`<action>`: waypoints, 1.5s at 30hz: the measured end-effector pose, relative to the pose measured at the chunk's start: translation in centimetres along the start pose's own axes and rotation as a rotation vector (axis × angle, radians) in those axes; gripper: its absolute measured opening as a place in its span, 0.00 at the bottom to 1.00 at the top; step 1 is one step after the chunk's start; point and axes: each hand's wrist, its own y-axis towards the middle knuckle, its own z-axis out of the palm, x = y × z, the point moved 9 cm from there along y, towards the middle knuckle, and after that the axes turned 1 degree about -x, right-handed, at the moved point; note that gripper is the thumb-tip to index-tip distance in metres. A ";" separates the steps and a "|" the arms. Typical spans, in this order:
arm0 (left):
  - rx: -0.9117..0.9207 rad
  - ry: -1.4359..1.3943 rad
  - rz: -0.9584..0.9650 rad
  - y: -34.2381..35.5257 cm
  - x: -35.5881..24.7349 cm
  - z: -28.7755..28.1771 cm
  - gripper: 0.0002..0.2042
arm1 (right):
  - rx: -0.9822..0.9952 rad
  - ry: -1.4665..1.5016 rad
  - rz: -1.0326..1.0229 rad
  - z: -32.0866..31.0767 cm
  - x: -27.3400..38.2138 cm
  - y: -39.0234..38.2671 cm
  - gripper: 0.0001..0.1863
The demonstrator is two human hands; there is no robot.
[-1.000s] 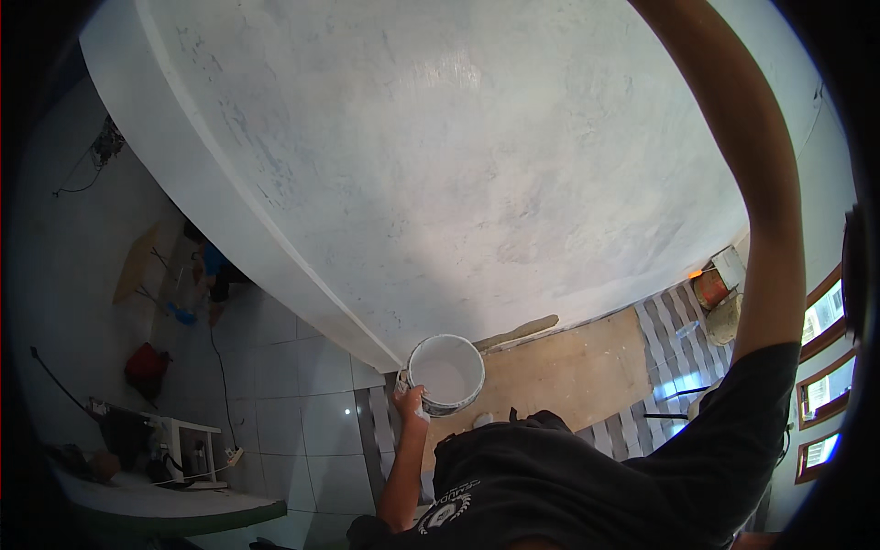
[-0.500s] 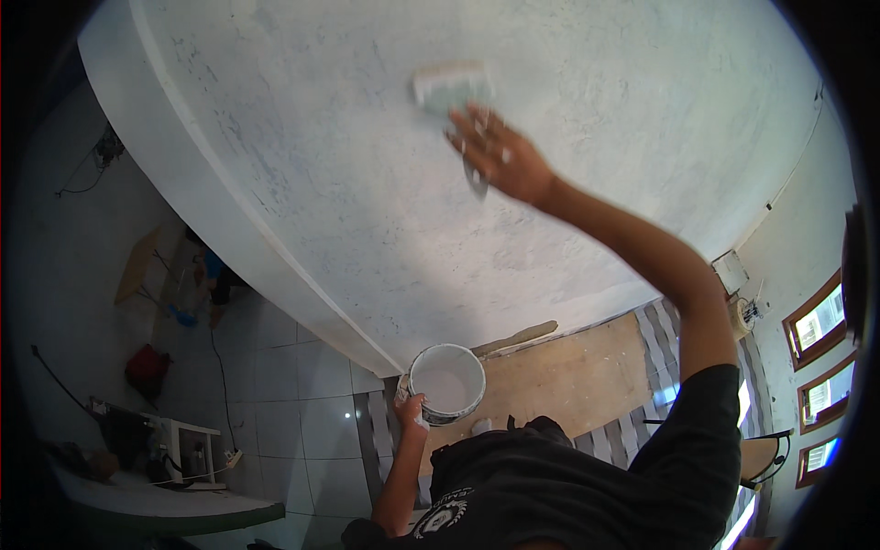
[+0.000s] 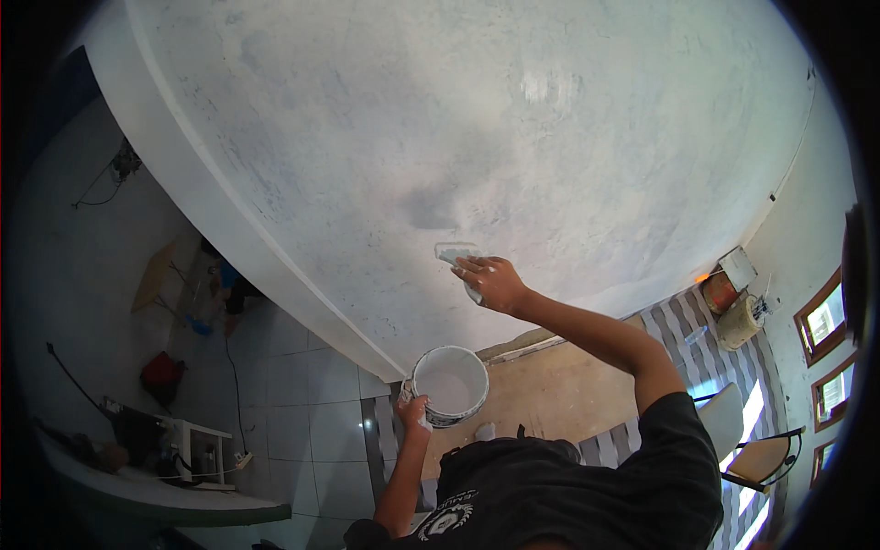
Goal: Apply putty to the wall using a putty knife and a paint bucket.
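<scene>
A wide flat paint brush (image 3: 456, 249) with pale, paint-coated bristles is in my right hand (image 3: 495, 284), whose fingers close round it. The brush is at the large whitish wall (image 3: 357, 147), above and a little right of the bucket; whether its bristles press on the wall, I cannot tell. White paint spots my fingers. My left hand (image 3: 414, 414), also smeared with white, grips the left side of a round white bucket (image 3: 481, 396). Pale paint lies inside, and the bucket stays upright in front of my body.
Brown board (image 3: 559, 390) covers the floor below the wall, beside striped flooring. Containers (image 3: 738, 321) and a chair (image 3: 765, 458) stand at the right. A raised wall edge (image 3: 266, 252) runs down the left; beyond it are tiles, a cable (image 3: 236, 385) and a partly hidden person (image 3: 240, 286).
My right hand has brought the brush down the wall, closer to the bucket, and the arm is more bent. My left hand still holds the bucket in nearly the same place.
</scene>
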 end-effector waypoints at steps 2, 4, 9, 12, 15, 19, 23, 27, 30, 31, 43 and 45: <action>0.000 -0.034 0.049 -1.9 -0.3 1.1 0.17 | -0.094 0.164 0.094 -4.7 0.1 -2.4 0.23; 0.003 -0.015 0.043 -4.0 0.4 1.9 0.16 | -0.145 0.300 0.232 -7.1 -0.2 -6.0 0.19; -0.008 0.025 0.025 -11.4 1.2 5.5 0.12 | -0.296 0.992 0.763 -7.1 -3.1 -20.4 0.10; 0.090 -0.008 -0.072 -14.5 4.6 7.7 0.11 | -0.387 1.326 1.041 -7.1 -3.2 -28.7 0.11; 0.104 -0.010 -0.085 -17.8 6.8 9.6 0.12 | -0.408 1.535 1.343 -5.8 -2.6 -37.2 0.14; 0.164 0.057 -0.058 -22.5 8.0 11.5 0.13 | -0.417 1.701 1.511 -5.3 -0.1 -45.8 0.16; 0.194 0.143 -0.075 -26.5 8.3 12.7 0.13 | -0.399 1.708 1.571 -7.1 3.0 -50.7 0.17; 0.212 0.181 -0.077 -28.8 9.3 13.1 0.13 | -0.345 1.695 1.670 -7.9 4.9 -55.1 0.18; 0.246 0.171 -0.020 -29.2 10.3 13.5 0.11 | -0.324 1.594 1.730 -7.9 5.4 -57.6 0.18; 0.199 0.200 -0.026 -28.6 11.1 13.0 0.10 | -0.435 1.600 1.592 -8.2 4.8 -56.9 0.17; 0.263 0.197 0.178 -33.0 4.0 16.7 0.07 | -0.323 1.549 1.363 -13.1 6.3 -48.6 0.09; 0.271 0.196 0.204 -33.7 3.5 17.3 0.07 | -0.305 1.509 1.337 -10.7 7.0 -48.7 0.08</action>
